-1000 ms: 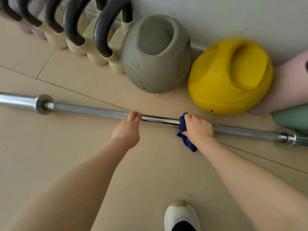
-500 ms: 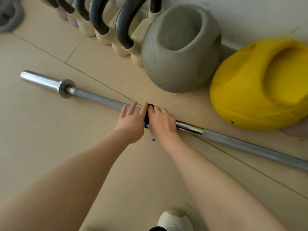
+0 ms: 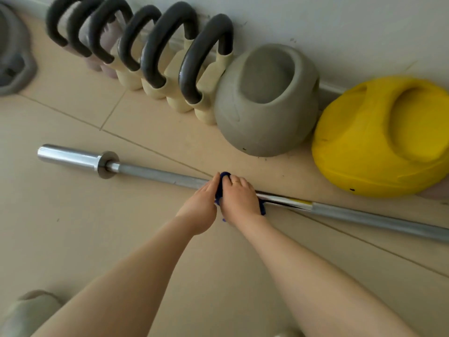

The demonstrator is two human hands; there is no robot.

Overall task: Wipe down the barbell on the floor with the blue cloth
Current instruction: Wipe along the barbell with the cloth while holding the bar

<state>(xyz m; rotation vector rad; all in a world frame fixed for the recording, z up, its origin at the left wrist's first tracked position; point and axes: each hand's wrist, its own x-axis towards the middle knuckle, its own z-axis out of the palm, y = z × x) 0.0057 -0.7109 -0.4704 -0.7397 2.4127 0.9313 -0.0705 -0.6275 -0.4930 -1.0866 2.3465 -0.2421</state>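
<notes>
A steel barbell (image 3: 155,173) lies on the beige floor, running from the left sleeve down to the right edge. My right hand (image 3: 239,199) grips the blue cloth (image 3: 220,188) wrapped round the shaft near its middle. Only small bits of cloth show beside the fingers. My left hand (image 3: 200,205) rests on the shaft with straight fingers, pressed right against the cloth and my right hand.
A row of kettlebells (image 3: 170,57) with dark handles stands along the wall behind the bar. A grey weight (image 3: 267,100) and a yellow weight (image 3: 381,135) lie close behind the shaft. A grey plate (image 3: 12,59) is at the far left. My shoe (image 3: 26,314) shows at bottom left.
My right hand slid the cloth leftward along the shaft until it met my left hand. The view shifted right, so more of the bar's left sleeve shows.
</notes>
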